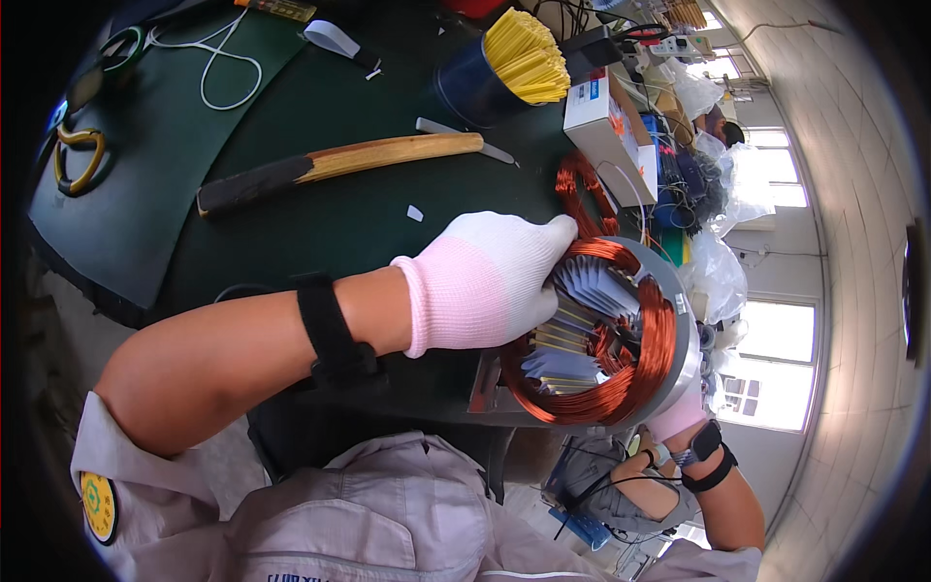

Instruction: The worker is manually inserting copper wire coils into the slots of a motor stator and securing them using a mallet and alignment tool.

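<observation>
A grey motor stator (687,344) stands tilted in front of me, with orange-brown copper wire coils (657,354) around its face and white and pale insulation slips (562,367) in its slots. My left hand (495,276), in a white and pink knit glove, is closed at the stator's upper left rim, its thumb and curled fingers on the copper coil there. A separate-looking loop of copper wire (572,184) rises just beyond the thumb. My right hand (682,412), also gloved, is against the stator's lower right side; its fingers are hidden behind the stator.
On the dark green table lie a part-black wooden stick (388,153), a pale blade-like strip (499,153), scissors (124,48) and yellow-handled pliers (82,160). A dark tub of yellow strips (472,92) and a white box (603,116) stand beyond. Another person (630,495) sits at lower right.
</observation>
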`<action>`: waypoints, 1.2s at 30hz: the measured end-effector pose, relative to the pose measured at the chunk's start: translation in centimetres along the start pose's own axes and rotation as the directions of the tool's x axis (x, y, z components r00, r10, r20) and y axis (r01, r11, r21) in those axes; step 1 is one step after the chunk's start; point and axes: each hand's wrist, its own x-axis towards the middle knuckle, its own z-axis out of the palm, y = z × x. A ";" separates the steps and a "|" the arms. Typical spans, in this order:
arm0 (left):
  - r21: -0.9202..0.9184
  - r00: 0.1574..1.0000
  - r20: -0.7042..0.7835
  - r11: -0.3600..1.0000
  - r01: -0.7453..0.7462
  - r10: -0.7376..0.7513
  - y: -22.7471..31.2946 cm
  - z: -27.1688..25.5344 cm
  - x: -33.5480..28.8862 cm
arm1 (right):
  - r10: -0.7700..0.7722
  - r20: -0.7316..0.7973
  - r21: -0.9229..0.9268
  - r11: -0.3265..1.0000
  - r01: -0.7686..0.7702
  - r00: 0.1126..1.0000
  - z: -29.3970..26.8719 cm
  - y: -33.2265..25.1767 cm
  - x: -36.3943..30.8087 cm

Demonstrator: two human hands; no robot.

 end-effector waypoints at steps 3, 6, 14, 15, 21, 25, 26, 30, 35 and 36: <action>0.009 1.000 -0.012 1.000 -0.007 0.007 0.2 0.4 0.3 | 0.044 0.065 -0.044 0.998 -0.041 0.997 -0.4 0.1 -0.2; 0.010 0.999 -0.020 0.999 -0.034 0.034 0.5 0.2 0.0 | 0.054 0.074 -0.153 0.987 -0.043 0.996 -1.3 0.5 -1.8; 0.022 0.999 -0.032 1.000 -0.021 0.021 0.5 0.2 0.0 | -0.013 0.030 -0.419 0.908 0.024 0.999 -2.1 0.0 -2.4; 0.024 0.999 -0.035 0.999 -0.021 0.022 0.4 0.2 -0.1 | -0.014 0.027 -0.420 0.907 0.024 1.000 -2.4 -0.1 -2.3; 0.015 1.000 -0.009 1.000 -0.018 0.018 0.4 0.1 -0.3 | 0.010 0.072 -0.451 0.892 0.023 0.997 -2.5 0.7 -2.2; -0.079 0.999 -0.030 0.996 -0.033 0.030 0.0 0.3 -0.5 | -0.010 -0.127 -0.246 0.969 -0.021 0.992 -1.6 1.6 -2.6; -0.117 0.999 -0.032 0.992 -0.037 0.033 -0.1 0.3 -0.5 | -0.013 -0.170 -0.227 0.974 -0.026 0.985 -1.2 2.1 -2.8; -0.110 0.999 -0.030 0.993 -0.031 0.028 0.0 0.6 -0.4 | -0.037 -0.225 -0.172 0.985 -0.002 0.974 1.0 3.6 -2.6; -0.088 0.999 -0.027 0.996 -0.025 0.022 0.0 0.8 -0.1 | -0.199 -0.433 0.149 0.946 0.288 0.879 0.3 0.2 1.4; -0.079 0.999 -0.036 0.997 -0.025 0.022 0.0 0.8 -0.2 | -0.199 -0.432 0.151 0.946 0.288 0.880 0.3 0.2 1.5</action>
